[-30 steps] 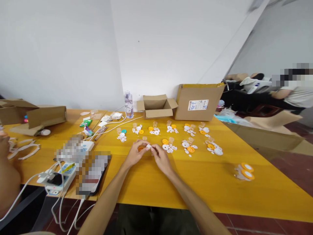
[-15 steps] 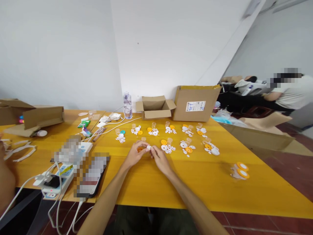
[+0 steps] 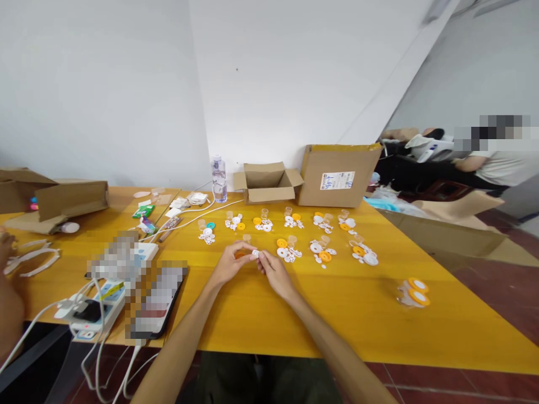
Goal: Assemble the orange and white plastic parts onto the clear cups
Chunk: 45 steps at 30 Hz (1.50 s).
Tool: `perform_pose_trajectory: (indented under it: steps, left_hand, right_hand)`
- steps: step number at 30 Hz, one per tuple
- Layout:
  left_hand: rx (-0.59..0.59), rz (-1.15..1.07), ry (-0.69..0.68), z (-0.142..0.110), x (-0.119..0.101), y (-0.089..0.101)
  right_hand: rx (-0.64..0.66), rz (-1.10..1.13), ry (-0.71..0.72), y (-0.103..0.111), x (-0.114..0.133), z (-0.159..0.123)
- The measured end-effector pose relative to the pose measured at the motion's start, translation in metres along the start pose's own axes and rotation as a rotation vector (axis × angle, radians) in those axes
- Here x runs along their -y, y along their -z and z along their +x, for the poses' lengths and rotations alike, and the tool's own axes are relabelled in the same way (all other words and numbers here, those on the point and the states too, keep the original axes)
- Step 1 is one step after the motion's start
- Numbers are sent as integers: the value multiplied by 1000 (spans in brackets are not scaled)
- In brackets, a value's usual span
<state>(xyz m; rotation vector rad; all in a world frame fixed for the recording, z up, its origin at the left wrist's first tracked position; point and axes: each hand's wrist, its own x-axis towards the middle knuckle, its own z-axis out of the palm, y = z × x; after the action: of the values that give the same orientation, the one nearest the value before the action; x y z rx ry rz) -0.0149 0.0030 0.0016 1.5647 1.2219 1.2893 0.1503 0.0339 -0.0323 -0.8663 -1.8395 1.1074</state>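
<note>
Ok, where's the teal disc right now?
In the head view, the teal disc lies left of centre on the table, just right of a small clear cup and beyond the left hand.

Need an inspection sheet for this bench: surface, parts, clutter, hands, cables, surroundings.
Surface: yellow table; spills, nothing seen.
Parts: groups of clear cups, white discs and orange round pieces; one teal piece.
Clutter: phone, upright bottle, open box, larger box beside it.
Hands: left hand and right hand pinch a small white piece between them.
Cables: power strip on the table; white cables tangled near it, some hanging over the front edge.
Surroundings: person in white shirt at right; another person's hand at the left edge.
</note>
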Motion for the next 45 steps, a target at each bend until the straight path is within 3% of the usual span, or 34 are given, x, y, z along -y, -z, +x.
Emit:
perform_pose_trajectory:
  steps: [26, 32, 37, 41, 45]
  left_hand:
    - [1, -86, 12, 0, -6, 2]
    - [-52, 59, -49, 2, 0, 1]
    - [-101, 309, -125, 2, 7, -1]
    - [-56, 584, -160, -1, 9, -5]
    - [-12, 717, -191, -3, 12, -7]
  right_hand:
    - [35, 94, -33, 2, 13, -1]
    - [-1, 143, -71, 0, 13, 0]
    - [-39, 166, -110, -2, 10, 0]
    - [-107, 150, -116, -2, 8, 1]
    - [-165, 95, -82, 0, 8, 2]
